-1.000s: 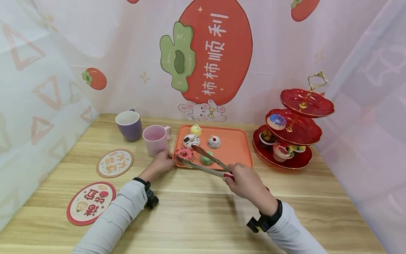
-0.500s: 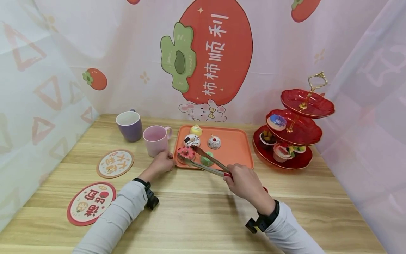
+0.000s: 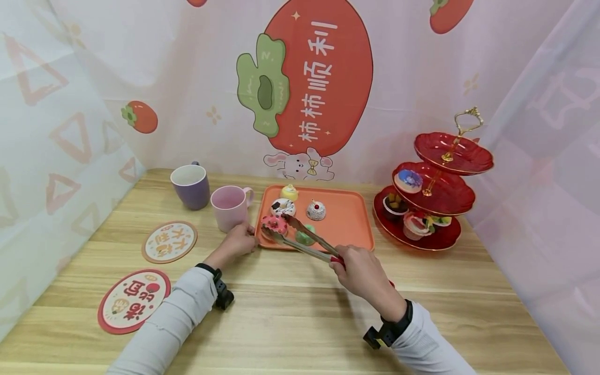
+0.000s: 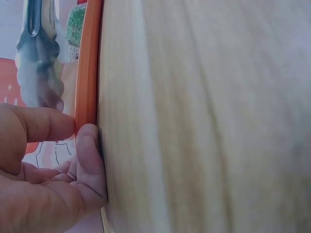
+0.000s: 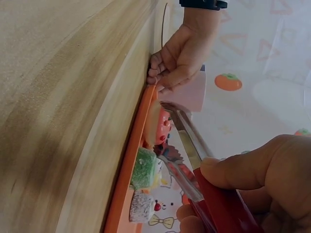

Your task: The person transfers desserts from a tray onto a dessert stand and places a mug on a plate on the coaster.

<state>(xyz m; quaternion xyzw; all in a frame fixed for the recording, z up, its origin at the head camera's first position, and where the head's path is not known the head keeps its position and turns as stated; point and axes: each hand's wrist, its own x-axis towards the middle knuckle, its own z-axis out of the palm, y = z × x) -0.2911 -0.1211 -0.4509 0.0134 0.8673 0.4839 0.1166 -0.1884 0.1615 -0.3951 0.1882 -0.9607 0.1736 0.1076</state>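
Note:
My left hand [image 3: 238,240] pinches the near left corner of the orange tray [image 3: 347,229]; in the left wrist view thumb and finger meet at its rim [image 4: 88,63]. My right hand [image 3: 360,268] grips metal tongs [image 3: 311,251] with red handles [image 5: 221,204]. The tong tips lie on either side of the pink donut [image 3: 274,225], which looks tilted in the right wrist view [image 5: 163,127]. Behind it on the tray is a white donut [image 3: 287,207]; the green sweet [image 3: 305,235] is partly behind the tongs. A yellow cake [image 3: 289,192] and a cherry-topped cake [image 3: 316,210] also stand there.
A pink mug [image 3: 228,209] stands against the tray's left side, near my left hand, with a purple mug [image 3: 192,187] behind it. Two round coasters [image 3: 170,242] lie at the left. At the right stands a red three-tier stand [image 3: 450,192] holding several cupcakes.
The pink donut has shifted slightly up and right between the tong tips, toward the white donut. My right hand has barely moved, and my left hand has stayed at the tray corner.

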